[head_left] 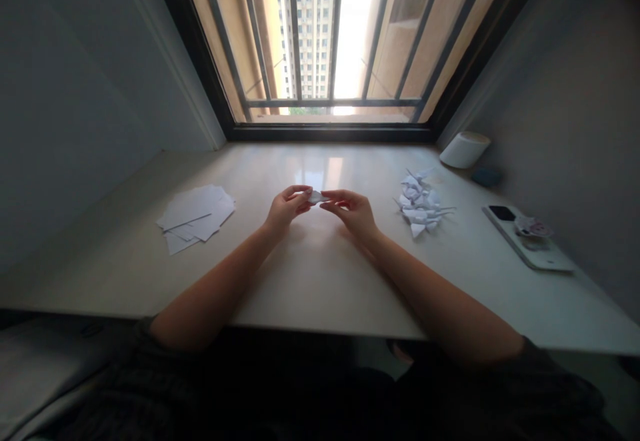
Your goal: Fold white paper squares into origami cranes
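A small folded piece of white paper (317,196) is held between both hands above the middle of the pale table (310,274). My left hand (287,206) pinches its left end with fingers closed. My right hand (350,209) pinches its right end, fingers curled together. Both forearms reach in from the near edge.
A stack of flat white paper sheets (196,216) lies to the left. A heap of folded paper shapes (420,204) sits to the right. Farther right are a white phone (527,238), a white roll (465,149) and a small dark object (486,176). A barred window (330,48) is ahead.
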Tool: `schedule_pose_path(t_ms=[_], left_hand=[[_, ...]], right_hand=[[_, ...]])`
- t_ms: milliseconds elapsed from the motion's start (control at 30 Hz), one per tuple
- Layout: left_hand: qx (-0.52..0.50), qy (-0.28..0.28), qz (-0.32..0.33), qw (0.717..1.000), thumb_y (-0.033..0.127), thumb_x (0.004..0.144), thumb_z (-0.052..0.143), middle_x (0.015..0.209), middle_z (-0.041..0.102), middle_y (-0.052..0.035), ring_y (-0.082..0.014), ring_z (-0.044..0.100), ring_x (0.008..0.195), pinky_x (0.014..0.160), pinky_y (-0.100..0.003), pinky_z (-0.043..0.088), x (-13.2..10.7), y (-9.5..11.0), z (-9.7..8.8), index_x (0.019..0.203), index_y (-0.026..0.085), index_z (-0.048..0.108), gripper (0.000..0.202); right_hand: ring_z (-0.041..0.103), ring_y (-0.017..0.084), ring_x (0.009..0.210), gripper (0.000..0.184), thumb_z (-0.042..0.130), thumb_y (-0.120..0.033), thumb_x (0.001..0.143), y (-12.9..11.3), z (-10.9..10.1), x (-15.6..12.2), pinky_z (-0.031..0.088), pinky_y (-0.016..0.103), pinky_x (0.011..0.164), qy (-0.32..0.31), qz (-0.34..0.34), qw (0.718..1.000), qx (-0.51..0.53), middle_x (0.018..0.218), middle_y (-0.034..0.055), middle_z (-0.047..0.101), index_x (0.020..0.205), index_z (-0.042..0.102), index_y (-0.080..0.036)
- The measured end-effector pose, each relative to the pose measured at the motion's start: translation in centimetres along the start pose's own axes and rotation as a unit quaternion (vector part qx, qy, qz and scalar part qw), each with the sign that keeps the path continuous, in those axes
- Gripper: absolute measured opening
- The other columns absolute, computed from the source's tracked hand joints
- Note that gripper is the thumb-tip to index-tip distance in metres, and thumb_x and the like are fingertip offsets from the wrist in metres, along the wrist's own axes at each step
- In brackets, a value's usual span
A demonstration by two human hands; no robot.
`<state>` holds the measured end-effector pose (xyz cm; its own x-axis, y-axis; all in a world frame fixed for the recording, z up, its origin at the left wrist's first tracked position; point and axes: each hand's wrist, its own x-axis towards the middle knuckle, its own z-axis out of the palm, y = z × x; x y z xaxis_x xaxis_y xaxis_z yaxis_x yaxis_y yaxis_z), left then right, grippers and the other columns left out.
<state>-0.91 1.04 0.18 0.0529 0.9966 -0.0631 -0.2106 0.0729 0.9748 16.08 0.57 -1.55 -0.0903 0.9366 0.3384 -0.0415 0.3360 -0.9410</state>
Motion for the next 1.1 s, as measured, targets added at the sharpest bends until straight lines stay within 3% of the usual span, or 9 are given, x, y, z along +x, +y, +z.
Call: schedule_pose_path(t_ms=[100, 167, 267, 367, 433, 600, 733, 833, 1100], left_hand=[[0.017, -0.024, -0.016, 0.999, 0.047, 0.063, 0.079, 0.082, 0.072, -0.0041, -0.0132, 0.067, 0.071, 0.074, -0.027, 0.049, 0.1, 0.1, -0.1, 0.091, 0.017, 0.068, 0.042], [0.061, -0.047, 0.008, 0.997, 0.054, 0.069, 0.072, 0.088, 0.073, -0.0063, -0.0158, 0.069, 0.073, 0.074, -0.029, 0.050, 0.1, 0.0, -0.1, 0.094, 0.017, 0.069, 0.044], [0.165, -0.069, 0.107, 0.978, 0.054, 0.070, 0.072, 0.094, 0.073, -0.0078, -0.0195, 0.070, 0.080, 0.075, -0.030, 0.051, -0.1, -0.3, -0.1, 0.095, 0.018, 0.071, 0.044], [0.275, -0.045, 0.214, 0.936, 0.049, 0.067, 0.077, 0.093, 0.073, -0.0069, -0.0197, 0.069, 0.081, 0.073, -0.029, 0.052, -0.5, -0.4, -0.2, 0.091, 0.019, 0.072, 0.038], [0.324, -0.026, 0.245, 0.913, 0.049, 0.070, 0.074, 0.090, 0.073, -0.0060, -0.0186, 0.068, 0.078, 0.071, -0.029, 0.053, -0.7, -0.3, -0.2, 0.088, 0.021, 0.073, 0.033], [0.341, -0.044, 0.219, 0.913, 0.047, 0.073, 0.072, 0.085, 0.075, -0.0043, -0.0200, 0.069, 0.080, 0.074, -0.029, 0.052, -0.9, -0.2, -0.1, 0.093, 0.023, 0.074, 0.032], [0.214, -0.075, 0.152, 0.962, 0.046, 0.070, 0.074, 0.081, 0.075, -0.0068, -0.0204, 0.069, 0.077, 0.077, -0.032, 0.053, -0.5, -0.6, 0.2, 0.082, 0.016, 0.074, 0.032], [0.125, -0.073, 0.109, 0.983, 0.046, 0.067, 0.076, 0.082, 0.075, -0.0092, -0.0198, 0.069, 0.075, 0.080, -0.035, 0.054, -0.1, -0.8, 0.2, 0.081, 0.013, 0.074, 0.035], [0.107, -0.085, 0.098, 0.986, 0.043, 0.067, 0.077, 0.082, 0.075, -0.0084, -0.0190, 0.069, 0.074, 0.080, -0.035, 0.054, -0.3, -0.7, 0.3, 0.083, 0.014, 0.075, 0.034]], right_hand=[[0.064, 0.016, 0.072, 0.019, 0.075, -0.040, 0.071, -0.1, 0.0, -0.1, 0.048, 0.031, 0.068, 0.029, -0.038, 0.997, -0.061, 0.081, 0.0012, 0.074, 0.085, 0.075, -0.026], [0.062, 0.015, 0.069, 0.019, 0.074, -0.042, 0.073, -0.2, -0.1, -0.2, 0.047, 0.030, 0.064, 0.054, -0.057, 0.993, -0.092, 0.079, 0.0013, 0.072, 0.082, 0.075, -0.026], [0.058, 0.014, 0.067, 0.020, 0.072, -0.043, 0.074, -0.4, -0.2, -0.2, 0.046, 0.028, 0.061, 0.077, -0.084, 0.985, -0.129, 0.076, 0.0013, 0.067, 0.080, 0.074, -0.024], [0.056, 0.014, 0.067, 0.018, 0.070, -0.041, 0.077, -0.7, -0.3, -0.2, 0.046, 0.028, 0.061, 0.071, -0.111, 0.979, -0.155, 0.074, 0.0009, 0.064, 0.082, 0.073, -0.024], [0.056, 0.014, 0.067, 0.016, 0.068, -0.038, 0.080, -0.7, -0.3, -0.2, 0.047, 0.028, 0.062, 0.062, -0.128, 0.975, -0.170, 0.074, 0.0010, 0.063, 0.084, 0.073, -0.024], [0.056, 0.015, 0.070, 0.014, 0.065, -0.033, 0.083, -0.8, -0.3, -0.5, 0.049, 0.031, 0.068, 0.050, -0.166, 0.962, -0.212, 0.076, 0.0017, 0.063, 0.091, 0.073, -0.026], [0.058, 0.016, 0.073, 0.019, 0.060, -0.032, 0.087, -0.8, -0.2, -0.5, 0.049, 0.030, 0.068, 0.067, -0.162, 0.963, -0.205, 0.080, 0.0019, 0.067, 0.101, 0.071, -0.026], [0.060, 0.015, 0.073, 0.019, 0.058, -0.032, 0.088, -0.8, -0.1, -0.5, 0.048, 0.029, 0.066, 0.084, -0.153, 0.966, -0.191, 0.083, 0.0020, 0.069, 0.100, 0.071, -0.026], [0.056, 0.014, 0.067, 0.013, 0.063, -0.032, 0.085, -1.3, -0.1, -0.7, 0.046, 0.028, 0.061, 0.076, -0.162, 0.963, -0.200, 0.075, 0.0011, 0.066, 0.089, 0.073, -0.025]])
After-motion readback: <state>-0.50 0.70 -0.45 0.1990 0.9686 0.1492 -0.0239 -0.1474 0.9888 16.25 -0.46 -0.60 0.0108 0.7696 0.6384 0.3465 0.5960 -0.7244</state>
